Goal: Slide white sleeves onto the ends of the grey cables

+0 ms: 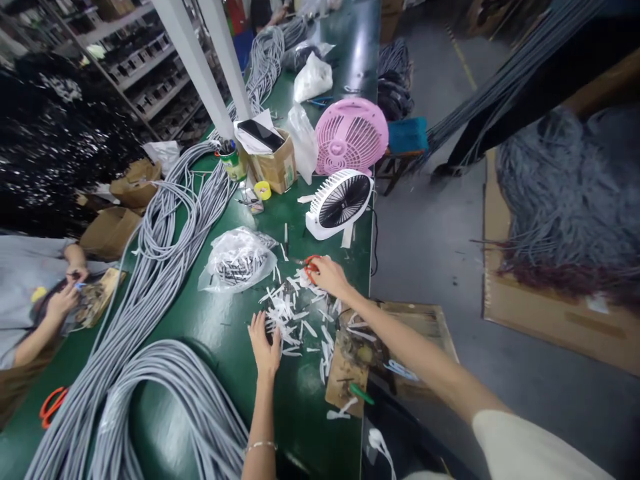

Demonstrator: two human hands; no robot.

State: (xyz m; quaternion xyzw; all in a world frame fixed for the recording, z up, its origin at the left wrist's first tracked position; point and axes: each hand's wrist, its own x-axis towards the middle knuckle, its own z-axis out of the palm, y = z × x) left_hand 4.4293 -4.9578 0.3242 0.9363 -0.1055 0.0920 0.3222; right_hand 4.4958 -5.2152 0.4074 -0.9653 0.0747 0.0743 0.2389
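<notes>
Head view: white strips (283, 312) between both hands
Left hand (265, 348): fingers spread, at strips' left edge
Right hand (329, 277): holding orange scissors (311, 267), far side

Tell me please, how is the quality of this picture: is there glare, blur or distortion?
Head view: pale glare on the green table, brighter at its far end; sparkling reflections on the black pile at left; wide-angle stretching towards the edges; smeared detail in the grey cable heap at right; left hand and right hand fairly clear.
</notes>
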